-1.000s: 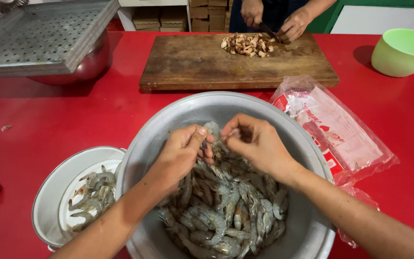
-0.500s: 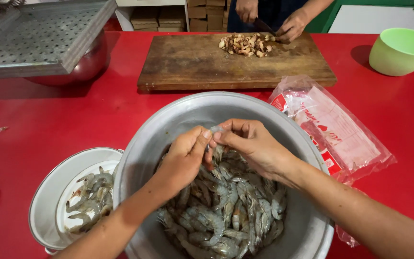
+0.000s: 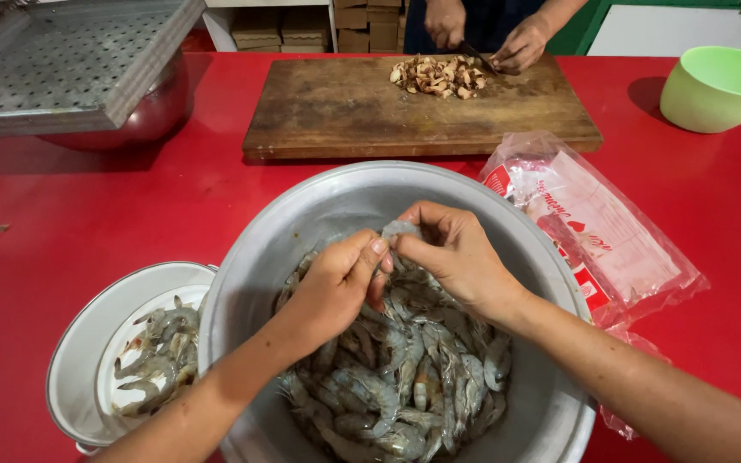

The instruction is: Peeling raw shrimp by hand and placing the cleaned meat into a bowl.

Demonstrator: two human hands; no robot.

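A big metal bowl [image 3: 319, 201] sits in front of me on the red table, filled with many raw grey shrimp [image 3: 405, 377]. Above the pile, my left hand [image 3: 332, 287] and my right hand [image 3: 452, 257] meet and pinch a single raw shrimp [image 3: 400, 230] between their fingertips. A smaller white enamel bowl [image 3: 87, 326] at the lower left holds several more shrimp [image 3: 160, 347].
A wooden cutting board [image 3: 345, 107] lies beyond the bowl with chopped brown pieces [image 3: 439, 75]; another person's hands [image 3: 521, 43] work there with a knife. A clear printed plastic bag [image 3: 598, 227] lies right, a green bowl [image 3: 718, 86] far right, a perforated metal tray [image 3: 62, 60] far left.
Both my hands have lifted slightly above the pile, bringing the one shrimp up between the fingertips. The other person's hands keep working at the board.
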